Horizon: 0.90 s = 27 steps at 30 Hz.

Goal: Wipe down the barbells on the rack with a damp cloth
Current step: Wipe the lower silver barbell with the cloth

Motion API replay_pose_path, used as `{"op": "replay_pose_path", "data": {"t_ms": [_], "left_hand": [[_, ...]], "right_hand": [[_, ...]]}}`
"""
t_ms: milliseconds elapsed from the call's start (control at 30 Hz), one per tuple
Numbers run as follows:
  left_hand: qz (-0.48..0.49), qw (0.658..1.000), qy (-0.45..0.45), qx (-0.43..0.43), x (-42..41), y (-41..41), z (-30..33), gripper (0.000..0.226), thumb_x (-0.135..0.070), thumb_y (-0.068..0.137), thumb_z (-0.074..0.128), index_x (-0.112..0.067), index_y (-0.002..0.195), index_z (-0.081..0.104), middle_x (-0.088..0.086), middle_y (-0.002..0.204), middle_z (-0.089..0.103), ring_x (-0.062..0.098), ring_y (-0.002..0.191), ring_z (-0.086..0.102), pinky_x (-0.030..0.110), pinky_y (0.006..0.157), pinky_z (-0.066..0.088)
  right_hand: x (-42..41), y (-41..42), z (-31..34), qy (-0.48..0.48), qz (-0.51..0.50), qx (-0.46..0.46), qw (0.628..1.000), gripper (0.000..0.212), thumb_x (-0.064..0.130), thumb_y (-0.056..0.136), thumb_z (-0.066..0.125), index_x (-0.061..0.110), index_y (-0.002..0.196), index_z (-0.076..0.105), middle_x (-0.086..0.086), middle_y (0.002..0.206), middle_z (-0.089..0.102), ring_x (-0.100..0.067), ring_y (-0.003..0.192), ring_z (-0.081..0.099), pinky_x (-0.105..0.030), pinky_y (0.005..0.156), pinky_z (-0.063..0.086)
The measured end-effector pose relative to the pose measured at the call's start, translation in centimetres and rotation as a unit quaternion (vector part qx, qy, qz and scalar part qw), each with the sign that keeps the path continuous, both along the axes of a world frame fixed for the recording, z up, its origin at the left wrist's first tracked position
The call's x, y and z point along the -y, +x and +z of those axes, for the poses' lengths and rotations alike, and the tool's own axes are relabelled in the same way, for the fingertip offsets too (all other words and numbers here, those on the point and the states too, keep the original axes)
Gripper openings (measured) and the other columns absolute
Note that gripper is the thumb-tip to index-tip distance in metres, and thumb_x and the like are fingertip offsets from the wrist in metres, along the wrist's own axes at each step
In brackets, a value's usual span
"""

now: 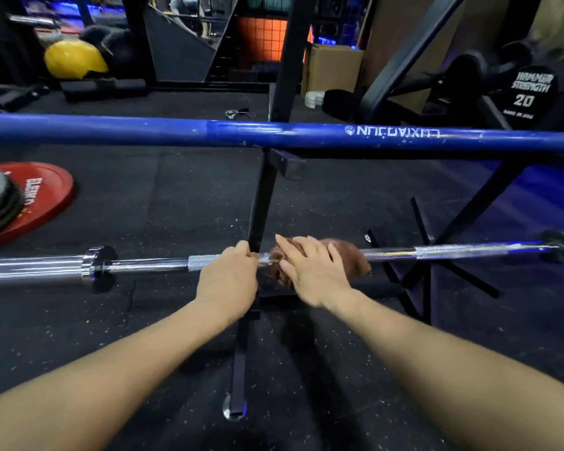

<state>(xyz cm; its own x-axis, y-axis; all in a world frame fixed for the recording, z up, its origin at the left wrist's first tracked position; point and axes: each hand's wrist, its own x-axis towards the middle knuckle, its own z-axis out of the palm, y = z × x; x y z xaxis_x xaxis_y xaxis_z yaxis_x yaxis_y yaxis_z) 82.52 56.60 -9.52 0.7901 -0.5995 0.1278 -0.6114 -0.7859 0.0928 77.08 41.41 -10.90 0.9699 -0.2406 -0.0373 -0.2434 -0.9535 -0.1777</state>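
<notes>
Chrome barbell [144,266] lies level on the lower pegs of a black rack [264,196], crossing the head view from left to right above dark rubber flooring [163,203]. The left hand [227,281] curls its fingers around the knurled shaft, while just beside it the right hand [310,271] presses a brown cloth [355,258] onto the bar, fingers straight and slightly spread. A blue barbell [176,131] rests on the pegs above, and red weight plates [46,193] lie on the floor at left.
</notes>
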Motion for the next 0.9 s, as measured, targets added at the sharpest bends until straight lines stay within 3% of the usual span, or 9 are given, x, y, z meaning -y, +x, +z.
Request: {"op": "replay_pose_path", "data": {"t_ms": [167, 333, 433, 500, 567, 633, 733, 833, 900], "left_hand": [[0.001, 1.0, -0.008, 0.006, -0.3, -0.3, 0.0, 0.031, -0.021, 0.096, 0.04, -0.022, 0.124, 0.052, -0.004, 0.112, 0.042, 0.017, 0.102, 0.046, 0.03, 0.061, 0.036], [-0.002, 1.0, -0.014, -0.001, -0.4, -0.3, 0.1, 0.03, -0.022, 0.097, 0.04, -0.021, 0.124, 0.052, -0.005, 0.114, 0.042, 0.016, 0.103, 0.045, 0.029, 0.062, 0.037], [0.001, 1.0, -0.015, -0.005, -0.4, -0.2, 0.2, 0.029, -0.022, 0.097, 0.04, -0.021, 0.124, 0.052, -0.005, 0.113, 0.042, 0.016, 0.103, 0.045, 0.03, 0.062, 0.038], [-0.001, 1.0, -0.018, -0.003, -0.5, -0.1, 0.1, 0.031, -0.022, 0.097, 0.04, -0.022, 0.127, 0.051, -0.005, 0.114, 0.042, 0.016, 0.104, 0.045, 0.031, 0.063, 0.042], [-0.001, 1.0, -0.016, -0.004, -0.4, -0.2, 0.1, 0.034, -0.021, 0.097, 0.039, -0.022, 0.13, 0.049, -0.005, 0.115, 0.042, 0.017, 0.104, 0.045, 0.032, 0.066, 0.045], [0.003, 1.0, -0.024, -0.008, -0.4, -0.2, 0.3, 0.035, -0.02, 0.097, 0.039, -0.022, 0.131, 0.049, -0.004, 0.115, 0.042, 0.017, 0.105, 0.045, 0.032, 0.066, 0.044], [0.001, 0.999, -0.026, -0.024, -0.4, -0.4, 0.4, 0.035, -0.02, 0.097, 0.039, -0.021, 0.13, 0.05, -0.004, 0.117, 0.043, 0.017, 0.107, 0.044, 0.032, 0.067, 0.042], [-0.002, 0.999, -0.017, -0.036, -0.6, -0.4, 0.6, 0.036, -0.022, 0.096, 0.041, -0.022, 0.131, 0.049, -0.005, 0.121, 0.042, 0.016, 0.11, 0.045, 0.031, 0.069, 0.042], [0.003, 0.999, -0.025, -0.046, -0.8, -0.3, 0.7, 0.036, -0.023, 0.095, 0.043, -0.024, 0.13, 0.05, -0.007, 0.122, 0.042, 0.015, 0.11, 0.047, 0.032, 0.07, 0.044]], "right_hand": [[1.6, 0.7, -0.5, -0.108, 0.001, 0.068, 0.992, 0.041, 0.049, 0.101, 0.021, 0.035, 0.138, 0.033, -0.001, 0.126, 0.048, -0.023, 0.117, 0.042, -0.039, 0.103, 0.025], [2.8, 4.1, 0.9, 0.051, -0.098, 0.013, 0.994, 0.036, 0.041, 0.103, 0.017, 0.018, 0.123, 0.034, -0.011, 0.111, 0.066, -0.032, 0.104, 0.058, -0.044, 0.088, 0.03], [2.7, 2.5, -0.6, -0.048, -0.062, 0.089, 0.993, 0.038, 0.045, 0.101, 0.019, 0.02, 0.116, 0.043, -0.005, 0.107, 0.065, -0.029, 0.103, 0.057, -0.041, 0.089, 0.032], [1.9, 0.1, -1.9, -0.085, -0.006, 0.134, 0.987, 0.051, 0.051, 0.095, 0.012, 0.025, 0.122, 0.047, 0.002, 0.117, 0.058, -0.023, 0.111, 0.05, -0.037, 0.098, 0.028], [2.2, -0.4, -1.9, -0.081, 0.008, 0.124, 0.989, 0.054, 0.052, 0.093, 0.009, 0.027, 0.123, 0.047, 0.004, 0.118, 0.054, -0.021, 0.112, 0.048, -0.036, 0.099, 0.026], [3.0, 1.6, -1.1, -0.074, -0.022, 0.105, 0.991, 0.039, 0.045, 0.099, 0.017, 0.024, 0.114, 0.047, 0.0, 0.11, 0.06, -0.026, 0.105, 0.053, -0.038, 0.087, 0.031], [4.4, 4.1, 0.6, 0.008, -0.1, 0.023, 0.995, 0.033, 0.036, 0.102, 0.018, 0.019, 0.109, 0.046, -0.013, 0.11, 0.066, -0.034, 0.105, 0.059, -0.041, 0.079, 0.03], [3.1, 3.0, 0.2, -0.073, -0.09, 0.062, 0.991, 0.027, 0.032, 0.101, 0.027, 0.023, 0.113, 0.048, -0.009, 0.107, 0.067, -0.031, 0.105, 0.059, -0.04, 0.085, 0.033], [0.8, 1.9, -0.8, -0.094, -0.044, 0.111, 0.988, 0.032, 0.037, 0.099, 0.032, 0.034, 0.128, 0.045, -0.003, 0.122, 0.061, -0.028, 0.114, 0.054, -0.043, 0.098, 0.031]]}}
